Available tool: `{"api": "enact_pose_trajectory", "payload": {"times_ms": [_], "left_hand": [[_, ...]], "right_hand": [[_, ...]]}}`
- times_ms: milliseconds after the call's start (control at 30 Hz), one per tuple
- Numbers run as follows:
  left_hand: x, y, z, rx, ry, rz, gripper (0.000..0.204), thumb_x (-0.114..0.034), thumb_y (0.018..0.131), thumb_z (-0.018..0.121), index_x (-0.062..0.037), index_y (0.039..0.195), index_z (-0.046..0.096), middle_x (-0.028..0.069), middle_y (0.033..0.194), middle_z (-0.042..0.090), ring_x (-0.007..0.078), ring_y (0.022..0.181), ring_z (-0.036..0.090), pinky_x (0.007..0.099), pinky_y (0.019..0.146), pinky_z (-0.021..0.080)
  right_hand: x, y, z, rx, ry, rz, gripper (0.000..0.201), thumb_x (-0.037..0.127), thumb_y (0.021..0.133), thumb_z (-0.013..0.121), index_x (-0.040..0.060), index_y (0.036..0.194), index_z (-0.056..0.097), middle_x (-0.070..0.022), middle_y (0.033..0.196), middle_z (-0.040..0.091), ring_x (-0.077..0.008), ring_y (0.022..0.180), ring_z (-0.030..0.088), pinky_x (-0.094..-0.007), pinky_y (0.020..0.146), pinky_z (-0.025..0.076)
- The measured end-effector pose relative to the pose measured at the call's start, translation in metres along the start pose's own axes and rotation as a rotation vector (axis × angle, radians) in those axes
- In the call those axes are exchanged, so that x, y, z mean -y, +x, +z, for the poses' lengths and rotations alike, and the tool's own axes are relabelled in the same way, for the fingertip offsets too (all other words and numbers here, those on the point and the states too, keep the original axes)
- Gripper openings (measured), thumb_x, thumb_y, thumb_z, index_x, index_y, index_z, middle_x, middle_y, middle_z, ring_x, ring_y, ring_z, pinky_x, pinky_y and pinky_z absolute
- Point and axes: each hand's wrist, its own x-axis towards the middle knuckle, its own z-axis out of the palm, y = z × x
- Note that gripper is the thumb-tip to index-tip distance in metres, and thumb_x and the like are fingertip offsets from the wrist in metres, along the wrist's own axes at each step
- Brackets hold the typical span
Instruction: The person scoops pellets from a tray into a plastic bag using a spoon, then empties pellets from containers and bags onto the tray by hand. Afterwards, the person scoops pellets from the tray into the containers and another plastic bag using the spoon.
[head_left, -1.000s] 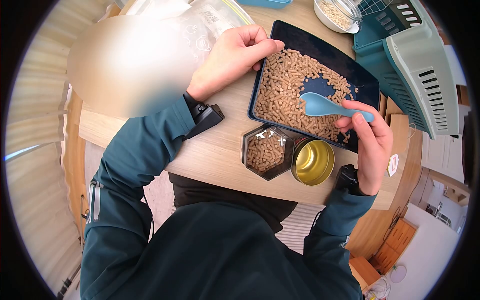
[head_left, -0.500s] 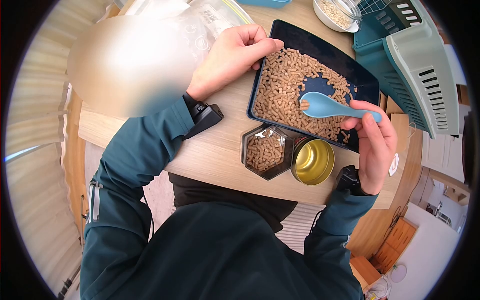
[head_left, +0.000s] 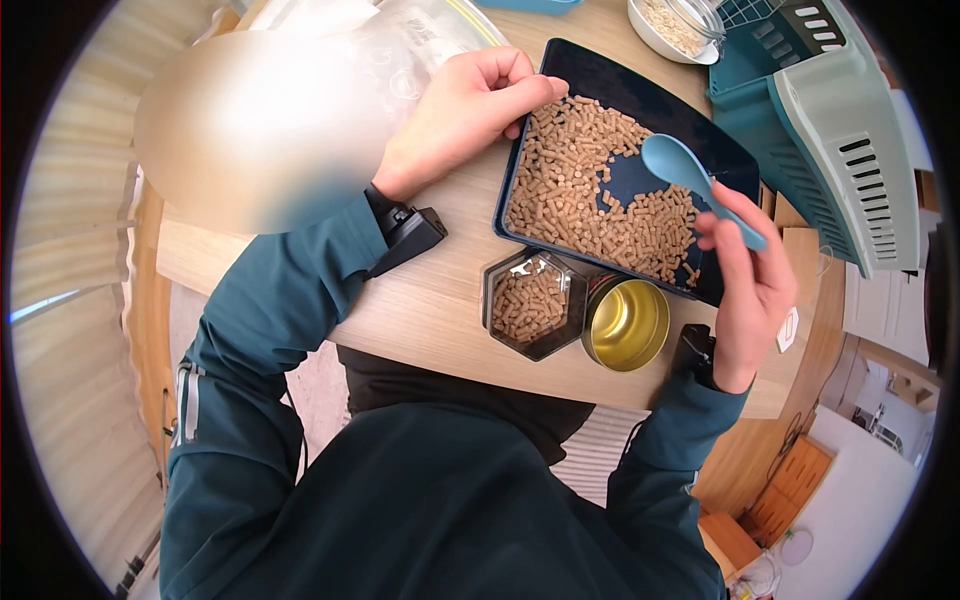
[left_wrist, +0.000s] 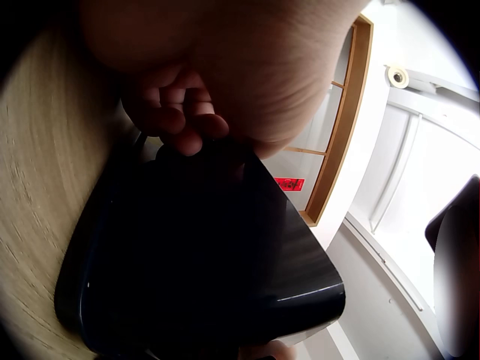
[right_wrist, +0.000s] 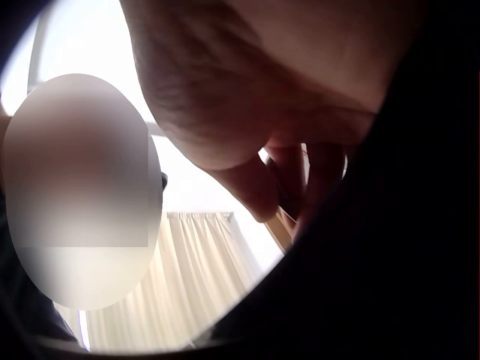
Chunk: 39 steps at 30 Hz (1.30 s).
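Note:
In the head view, a dark blue tray (head_left: 725,160) holds many short tan pellets (head_left: 575,180), with a bare patch of its floor showing near the middle. My left hand (head_left: 470,110) grips the tray's left rim, thumb on top; the left wrist view has its fingers (left_wrist: 184,124) curled at the tray's wall. My right hand (head_left: 750,280) pinches the handle of a light blue spoon (head_left: 675,162) over the tray's right part. No pellets show on the spoon's bowl. In the right wrist view, the sleeve and palm hide most of the spoon.
In front of the tray stand a hexagonal clear container (head_left: 530,305) partly filled with pellets and a gold-lined tin (head_left: 628,322). A teal and grey pet carrier (head_left: 840,140) stands at the right. Behind are a bowl of flakes (head_left: 665,30) and plastic bags (head_left: 440,40).
The spoon has lifted from the pellets near the front and swung toward the tray's far side; its bowl, which held a few pellets at its tip, now looks bare. The left hand stays put.

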Motion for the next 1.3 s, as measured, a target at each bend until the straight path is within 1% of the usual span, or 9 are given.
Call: {"api": "enact_pose_trajectory", "payload": {"times_ms": [33, 67, 100, 300, 400, 600, 1033, 1233, 1300], "left_hand": [[0.0, 0.0, 0.0, 0.0, 0.004, -0.003, 0.03, -0.025, 0.102, 0.071, -0.0118, 0.078, 0.059, -0.0073, 0.083, 0.064, 0.0007, 0.071, 0.048, 0.0205, 0.063, 0.039], [-0.001, 0.0, 0.0, 0.001, 0.004, -0.003, 0.03, -0.025, 0.102, 0.071, -0.0118, 0.078, 0.059, -0.0073, 0.083, 0.064, 0.0007, 0.071, 0.048, 0.0205, 0.063, 0.039], [-0.001, 0.0, 0.0, 0.001, 0.002, -0.004, 0.03, -0.025, 0.102, 0.071, -0.0117, 0.079, 0.059, -0.0066, 0.086, 0.066, 0.0006, 0.072, 0.049, 0.0205, 0.063, 0.04], [0.001, 0.0, -0.002, 0.012, 0.02, -0.017, 0.028, -0.025, 0.103, 0.07, -0.0112, 0.08, 0.06, -0.0026, 0.099, 0.073, 0.0003, 0.075, 0.051, 0.0207, 0.064, 0.041], [0.0, 0.0, -0.002, 0.013, 0.013, -0.012, 0.028, -0.025, 0.103, 0.069, -0.0111, 0.081, 0.06, -0.0018, 0.101, 0.074, 0.0002, 0.075, 0.051, 0.0208, 0.064, 0.041], [0.0, 0.0, -0.002, 0.012, 0.019, -0.016, 0.029, -0.025, 0.103, 0.069, -0.0112, 0.08, 0.06, -0.0027, 0.099, 0.074, 0.0005, 0.074, 0.05, 0.0208, 0.064, 0.041], [-0.002, -0.001, 0.0, 0.008, 0.012, -0.006, 0.03, -0.024, 0.103, 0.069, -0.0113, 0.078, 0.058, -0.0039, 0.096, 0.073, 0.0006, 0.073, 0.05, 0.0206, 0.063, 0.04], [-0.001, 0.0, -0.002, 0.011, 0.02, -0.001, 0.029, -0.025, 0.102, 0.07, -0.0111, 0.079, 0.059, -0.0031, 0.097, 0.073, 0.0006, 0.073, 0.05, 0.0206, 0.063, 0.04], [-0.001, -0.001, -0.001, 0.007, 0.019, -0.008, 0.029, -0.025, 0.102, 0.07, -0.0109, 0.079, 0.059, -0.0031, 0.097, 0.072, 0.0006, 0.073, 0.05, 0.0206, 0.063, 0.04]], "right_hand": [[-0.002, 0.002, 0.004, -0.046, -0.181, 0.052, 0.028, 0.006, 0.101, 0.068, -0.0029, 0.127, 0.071, -0.0085, 0.1, 0.07, -0.0128, 0.089, 0.063, -0.0245, 0.08, 0.048], [-0.005, 0.004, 0.001, 0.04, -0.331, 0.035, 0.028, 0.003, 0.099, 0.07, 0.0002, 0.127, 0.073, -0.007, 0.101, 0.07, -0.0115, 0.091, 0.063, -0.0236, 0.081, 0.047], [-0.004, 0.004, 0.001, 0.039, -0.331, 0.036, 0.028, 0.003, 0.099, 0.07, 0.0002, 0.127, 0.073, -0.007, 0.101, 0.07, -0.0115, 0.091, 0.063, -0.0236, 0.081, 0.047], [0.002, 0.001, -0.001, 0.222, -0.115, 0.155, 0.026, 0.005, 0.101, 0.068, -0.0016, 0.125, 0.072, -0.0095, 0.112, 0.074, -0.0141, 0.099, 0.07, -0.0259, 0.088, 0.052], [0.007, 0.0, -0.003, 0.22, -0.004, 0.245, 0.026, 0.005, 0.102, 0.067, -0.0024, 0.126, 0.072, -0.0097, 0.114, 0.075, -0.0148, 0.101, 0.072, -0.027, 0.09, 0.053], [0.002, 0.004, -0.011, 0.198, 0.019, 0.222, 0.027, 0.011, 0.105, 0.063, -0.0026, 0.127, 0.072, -0.0104, 0.102, 0.076, -0.0132, 0.094, 0.07, -0.0268, 0.087, 0.054], [-0.001, 0.004, -0.018, 0.103, 0.171, 0.224, 0.032, 0.017, 0.107, 0.059, -0.0055, 0.126, 0.07, -0.0113, 0.095, 0.075, -0.0151, 0.09, 0.069, -0.0298, 0.086, 0.053], [0.0, -0.004, -0.018, 0.131, 0.24, 0.006, 0.034, 0.021, 0.106, 0.06, -0.0076, 0.122, 0.07, -0.0139, 0.092, 0.073, -0.0215, 0.089, 0.068, -0.0329, 0.084, 0.054], [-0.001, -0.001, -0.019, 0.368, 0.318, -0.227, 0.039, 0.025, 0.104, 0.064, -0.009, 0.121, 0.068, -0.016, 0.09, 0.071, -0.0241, 0.086, 0.065, -0.035, 0.081, 0.054]]}}
